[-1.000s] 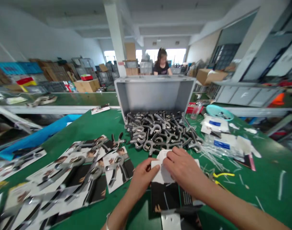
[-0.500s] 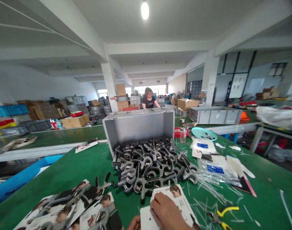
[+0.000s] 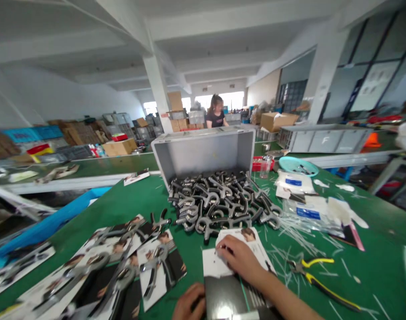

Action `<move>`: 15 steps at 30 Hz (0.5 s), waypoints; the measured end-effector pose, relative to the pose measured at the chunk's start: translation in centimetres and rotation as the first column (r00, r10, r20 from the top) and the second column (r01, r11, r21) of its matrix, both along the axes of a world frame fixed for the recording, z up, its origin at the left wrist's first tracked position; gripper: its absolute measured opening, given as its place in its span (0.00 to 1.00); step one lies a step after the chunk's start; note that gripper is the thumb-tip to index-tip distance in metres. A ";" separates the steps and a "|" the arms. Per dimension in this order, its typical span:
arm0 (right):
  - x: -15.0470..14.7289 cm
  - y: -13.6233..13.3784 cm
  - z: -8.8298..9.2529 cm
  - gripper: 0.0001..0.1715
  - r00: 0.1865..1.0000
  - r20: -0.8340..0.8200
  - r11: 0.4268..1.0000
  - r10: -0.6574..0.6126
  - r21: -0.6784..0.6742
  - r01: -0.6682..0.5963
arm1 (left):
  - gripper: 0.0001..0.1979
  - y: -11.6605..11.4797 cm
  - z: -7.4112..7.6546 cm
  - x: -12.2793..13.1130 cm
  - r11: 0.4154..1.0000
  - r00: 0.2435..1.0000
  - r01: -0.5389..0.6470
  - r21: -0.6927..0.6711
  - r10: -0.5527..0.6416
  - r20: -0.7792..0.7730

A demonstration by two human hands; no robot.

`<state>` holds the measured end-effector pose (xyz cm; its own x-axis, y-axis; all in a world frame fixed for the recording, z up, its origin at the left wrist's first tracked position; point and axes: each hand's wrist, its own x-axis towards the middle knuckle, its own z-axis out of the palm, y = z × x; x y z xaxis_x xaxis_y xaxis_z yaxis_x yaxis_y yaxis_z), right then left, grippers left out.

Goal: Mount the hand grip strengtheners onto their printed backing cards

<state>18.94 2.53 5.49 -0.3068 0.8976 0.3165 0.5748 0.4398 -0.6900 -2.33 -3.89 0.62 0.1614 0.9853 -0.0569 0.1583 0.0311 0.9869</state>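
Observation:
My right hand (image 3: 241, 261) rests on a white and black printed card (image 3: 223, 266) lying on the green table (image 3: 372, 231), fingers curled and pressing on its upper edge. At the bottom edge my left hand (image 3: 189, 306) grips the lower left side of the same card stack, fingers curled; only part of it shows. Just beyond the card lies a pile of grey and black hand grippers (image 3: 219, 200), spilling out of a tipped grey crate (image 3: 203, 149).
Several cards with grippers fixed on them (image 3: 123, 262) lie to the left. Yellow-handled pliers (image 3: 314, 273), loose white ties and plastic bags (image 3: 306, 209) lie to the right, with a teal bowl (image 3: 298, 165) behind. A person stands far behind the crate.
The camera tilted up and then partly back down. My right hand stays on the card, and my left hand has dropped to the card's lower left side.

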 end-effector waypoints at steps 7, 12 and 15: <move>0.4 0.8 -0.7 0.11 0.994 -0.063 0.993 0.090 -0.073 -0.095 | 0.11 1.7 -1.0 1.9 0.992 0.998 -0.056 0.110 0.056 0.001; 0.4 0.6 -0.6 0.10 0.995 -0.033 0.994 0.095 -0.043 -0.097 | 0.10 1.7 -1.8 2.4 0.983 0.993 -0.118 0.140 0.114 0.039; 0.3 0.6 -0.5 0.11 0.995 -0.011 0.994 0.098 -0.038 -0.098 | 0.09 1.2 -2.1 1.5 0.968 0.981 -0.192 0.161 0.190 0.028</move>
<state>19.27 3.10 4.94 -0.3915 0.8749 0.2852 0.5241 0.4667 -0.7124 -0.86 -2.71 -1.48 -0.0311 0.9937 0.1074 0.1530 -0.1014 0.9830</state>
